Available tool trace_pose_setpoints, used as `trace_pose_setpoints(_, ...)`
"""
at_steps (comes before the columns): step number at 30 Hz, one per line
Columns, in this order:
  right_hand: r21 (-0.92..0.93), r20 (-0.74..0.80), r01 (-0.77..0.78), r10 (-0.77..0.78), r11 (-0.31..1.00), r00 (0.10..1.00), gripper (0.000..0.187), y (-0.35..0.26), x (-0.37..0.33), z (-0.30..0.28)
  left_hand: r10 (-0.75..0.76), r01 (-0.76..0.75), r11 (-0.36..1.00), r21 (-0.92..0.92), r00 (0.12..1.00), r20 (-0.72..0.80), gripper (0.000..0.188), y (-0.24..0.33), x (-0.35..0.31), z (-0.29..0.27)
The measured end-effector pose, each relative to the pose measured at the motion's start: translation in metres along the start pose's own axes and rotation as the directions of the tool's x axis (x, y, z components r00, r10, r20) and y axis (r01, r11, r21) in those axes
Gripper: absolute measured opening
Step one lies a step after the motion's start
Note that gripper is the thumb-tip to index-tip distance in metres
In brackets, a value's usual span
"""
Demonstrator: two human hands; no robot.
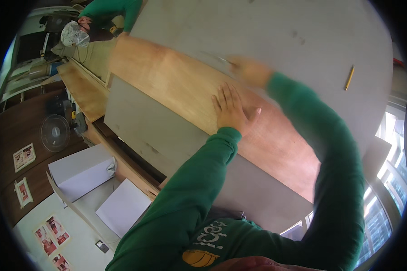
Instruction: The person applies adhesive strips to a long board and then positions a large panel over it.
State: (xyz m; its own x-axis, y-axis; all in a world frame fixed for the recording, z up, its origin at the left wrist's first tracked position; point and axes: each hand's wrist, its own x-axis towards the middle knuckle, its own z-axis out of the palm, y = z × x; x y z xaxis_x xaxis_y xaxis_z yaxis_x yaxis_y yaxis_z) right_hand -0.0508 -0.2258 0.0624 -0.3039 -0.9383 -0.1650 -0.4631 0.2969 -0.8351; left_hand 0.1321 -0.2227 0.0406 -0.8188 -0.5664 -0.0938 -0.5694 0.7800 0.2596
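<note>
1. Green sleeves fill the lower frame, nearest the lens, both forearms reaching up and away over the bench point(276, 27); its grey top runs from lower centre to the upper edge.
2. Plywood board point(176, 86), the largest thing on it, lies flat, its long axis running from upper left to lower right; a co-worker's hand point(122, 34) in a green sleeve meets its far end, seemingly to steady it.
3. Left hand point(231, 108) lies flat on the board, fingers spread and pointing up the frame, gripping nothing; pressing it still, I judge.
4. Right hand point(251, 71), blurred, seems closed on a thin tool point(219, 58) pointing left at the board's far edge; the grip is too smeared to tell.
5. Yellow pencil point(349, 77) lies well apart to the right, nearly upright in frame.
</note>
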Motion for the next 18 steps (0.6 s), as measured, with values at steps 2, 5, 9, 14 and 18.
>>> trace_pose_setpoints(2,-0.030,0.051,-0.015,0.017,0.999,0.999,0.038,-0.012,0.060,0.029,-0.014,0.014,0.999,-0.038,1.000,0.009,0.104,-0.003,0.000,0.002)
trace_pose_setpoints(5,-0.082,0.060,-0.077,0.082,0.994,0.995,0.034,-0.036,0.109,0.047,0.014,-0.016,0.997,0.070,0.999,0.032,0.095,-0.008,-0.002,0.002)
trace_pose_setpoints(9,-0.170,0.062,-0.034,0.045,0.985,0.997,0.031,-0.044,0.131,0.056,0.028,-0.035,0.992,0.119,0.998,0.056,0.089,-0.009,-0.003,-0.001)
trace_pose_setpoints(14,-0.183,0.076,-0.007,0.021,0.983,0.997,0.030,-0.051,0.136,0.062,0.033,-0.039,0.996,0.084,0.997,0.069,0.084,-0.013,-0.003,0.001)
trace_pose_setpoints(18,-0.178,0.075,-0.027,0.041,0.984,0.996,0.030,-0.042,0.143,0.069,0.053,-0.057,0.997,0.059,0.996,0.065,0.083,-0.010,-0.002,0.001)
